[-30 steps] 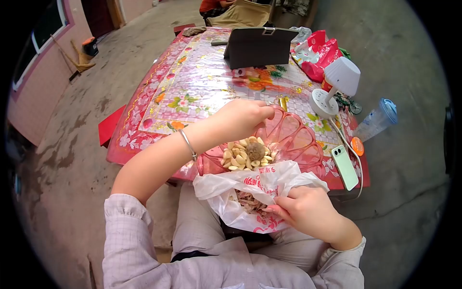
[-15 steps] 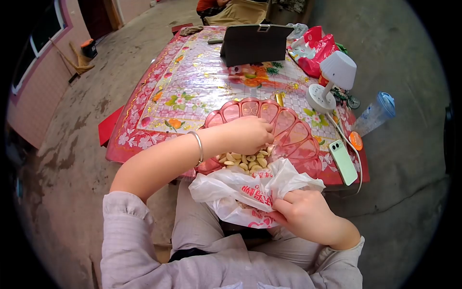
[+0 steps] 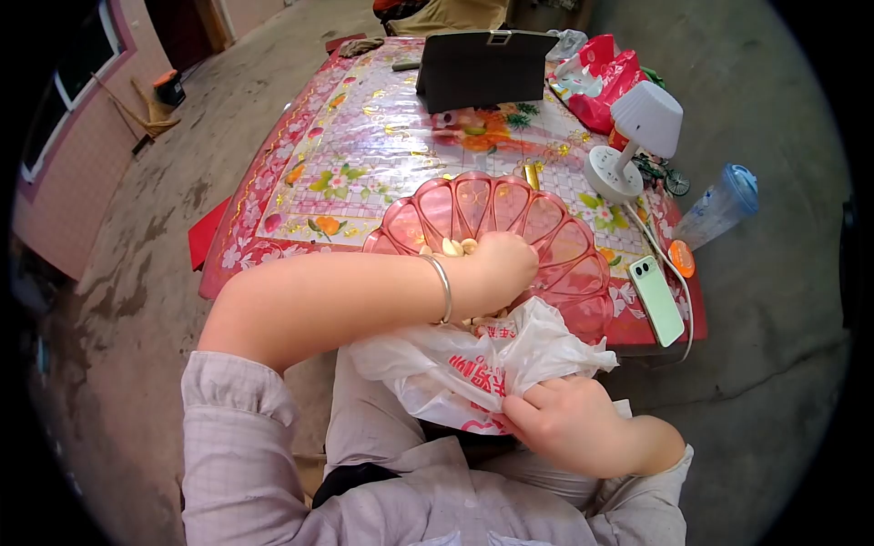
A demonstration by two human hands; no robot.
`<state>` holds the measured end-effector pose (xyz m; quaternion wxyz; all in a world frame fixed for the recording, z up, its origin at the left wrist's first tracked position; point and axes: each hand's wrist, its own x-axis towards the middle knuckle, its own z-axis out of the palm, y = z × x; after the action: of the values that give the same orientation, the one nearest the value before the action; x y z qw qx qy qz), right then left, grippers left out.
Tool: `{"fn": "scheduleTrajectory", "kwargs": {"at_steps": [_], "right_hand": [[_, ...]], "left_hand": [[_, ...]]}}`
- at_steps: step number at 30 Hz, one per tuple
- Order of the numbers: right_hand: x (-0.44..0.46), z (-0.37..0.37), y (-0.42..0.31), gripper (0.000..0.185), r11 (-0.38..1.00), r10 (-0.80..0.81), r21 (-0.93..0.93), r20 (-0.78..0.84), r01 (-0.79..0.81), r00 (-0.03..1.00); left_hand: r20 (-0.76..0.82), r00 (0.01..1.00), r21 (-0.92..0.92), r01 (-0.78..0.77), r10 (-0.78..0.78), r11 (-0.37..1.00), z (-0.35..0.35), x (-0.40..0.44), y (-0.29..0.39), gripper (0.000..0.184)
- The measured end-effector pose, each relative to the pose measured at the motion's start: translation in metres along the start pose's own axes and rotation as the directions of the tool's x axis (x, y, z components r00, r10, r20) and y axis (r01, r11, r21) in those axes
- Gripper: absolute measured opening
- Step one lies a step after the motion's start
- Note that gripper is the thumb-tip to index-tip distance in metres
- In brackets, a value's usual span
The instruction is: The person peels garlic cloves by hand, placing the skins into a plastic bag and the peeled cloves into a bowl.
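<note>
A pink scalloped plate [image 3: 569, 259] lies at the table's near edge, with peeled garlic cloves [image 3: 452, 247] on it. My left hand [image 3: 503, 271] is over the plate, fingers curled down and hidden from view, so what they hold cannot be seen. A silver bangle circles that wrist, and the forearm covers part of the plate and cloves. Below the plate, my right hand [image 3: 566, 420] is closed on the edge of a white plastic bag [image 3: 419, 369] with red print, which hangs over my lap. The bag's contents are hidden.
On the flowered table [image 3: 264, 182] stand a dark tablet case [image 3: 482, 73], a white lamp [image 3: 645, 118] and a red bag [image 3: 596, 105]. To the right are a green phone [image 3: 655, 302], its white cable and a clear bottle [image 3: 719, 207]. Another person [image 3: 397, 9] is partly visible behind.
My left hand rose off the plate's rim area, came down over the cloves and moved nearer the bag. The bag's opening has folded over, hiding the skins seen inside earlier.
</note>
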<state>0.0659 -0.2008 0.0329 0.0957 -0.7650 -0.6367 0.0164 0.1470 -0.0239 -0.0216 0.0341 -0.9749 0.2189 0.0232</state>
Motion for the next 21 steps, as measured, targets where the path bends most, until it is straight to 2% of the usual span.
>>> {"fn": "scheduleTrajectory", "kwargs": {"at_steps": [2,4,7,8,10,11,13,14,16,17,19,21], "right_hand": [[-0.001,-0.002,-0.001,0.012,1.0,-0.008,0.009,0.009,0.008,1.0],[-0.002,-0.002,0.0,0.012,1.0,-0.014,0.016,0.017,0.014,1.0],[-0.002,-0.001,0.0,0.011,1.0,-0.017,0.025,0.012,0.017,1.0],[-0.001,-0.002,-0.001,0.011,1.0,-0.016,0.017,0.006,0.016,1.0],[-0.002,-0.001,-0.001,0.01,1.0,-0.012,0.01,0.0,0.012,1.0],[-0.002,0.002,0.0,0.011,1.0,-0.014,0.018,-0.021,0.014,1.0],[-0.003,0.003,0.0,0.012,1.0,-0.011,0.023,-0.043,0.012,0.999],[-0.003,0.003,0.0,0.012,0.999,-0.011,0.031,-0.042,0.013,0.999],[-0.003,0.002,0.001,0.012,0.999,-0.009,0.036,-0.043,0.011,0.999],[-0.003,0.002,0.001,0.012,0.999,-0.02,0.046,-0.038,0.022,0.999],[-0.004,0.002,0.0,0.012,0.998,-0.006,0.056,-0.045,0.009,0.999],[-0.003,-0.001,0.001,0.013,0.998,-0.033,0.059,-0.03,0.035,0.999]], "left_hand": [[0.029,0.999,-0.055,0.03,-0.029,0.998,-0.004,0.001,0.004,0.032],[0.137,0.988,-0.082,0.088,-0.077,0.993,-0.016,0.002,0.004,0.032],[0.156,0.985,-0.168,0.103,-0.077,0.98,-0.013,0.004,-0.004,0.029],[0.158,0.985,-0.164,0.101,-0.075,0.981,-0.011,0.004,-0.001,0.029],[0.059,0.978,-0.203,0.209,-0.201,0.957,-0.011,0.002,0.01,0.025],[0.061,0.979,-0.202,0.205,-0.197,0.958,-0.007,0.003,0.011,0.025],[-0.098,0.994,-0.042,0.034,-0.038,0.999,0.002,0.005,0.011,0.023],[-0.099,0.995,-0.043,0.03,-0.034,0.999,0.006,0.006,0.01,0.023],[-0.06,0.998,-0.163,0.009,-0.019,0.987,0.004,0.006,0.004,0.027],[-0.06,0.998,-0.16,0.005,-0.015,0.987,0.003,0.005,0.001,0.027],[0.025,0.999,-0.342,0.04,-0.033,0.939,-0.001,0.006,-0.005,0.03],[0.004,1.0,-0.352,-0.027,0.031,0.936,-0.004,0.005,-0.011,0.036]]}}
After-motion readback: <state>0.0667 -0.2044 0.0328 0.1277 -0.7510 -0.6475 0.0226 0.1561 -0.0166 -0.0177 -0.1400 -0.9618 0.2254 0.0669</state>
